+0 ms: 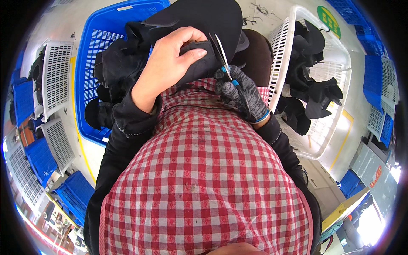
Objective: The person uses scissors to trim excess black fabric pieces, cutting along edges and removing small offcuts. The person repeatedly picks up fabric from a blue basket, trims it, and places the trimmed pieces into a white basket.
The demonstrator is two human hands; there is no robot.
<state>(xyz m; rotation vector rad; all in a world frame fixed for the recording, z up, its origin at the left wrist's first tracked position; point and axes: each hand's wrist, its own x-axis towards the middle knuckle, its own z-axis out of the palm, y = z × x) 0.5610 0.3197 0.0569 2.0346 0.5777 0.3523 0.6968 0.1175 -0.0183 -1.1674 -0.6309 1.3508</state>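
My left hand (163,63), bare, pinches the edge of a black fabric piece (199,68) between thumb and fingers above my lap. A grey knitted glove covers my right hand (244,91), whose fingers are wrapped round a pair of scissors (221,52) with blue on the handles. The blades point away from me, slightly parted, just right of the fabric's edge. Whether they touch it I cannot tell. Behind both hands lies a larger black piece with a rounded outline (208,17). Part of the scissor handles is hidden by the glove.
At my left a blue plastic basket (80,93) holds a heap of black pieces (121,61). A white basket (349,63) at my right has several black pieces (321,95) in it. More blue and white crates (57,78) stand along both sides.
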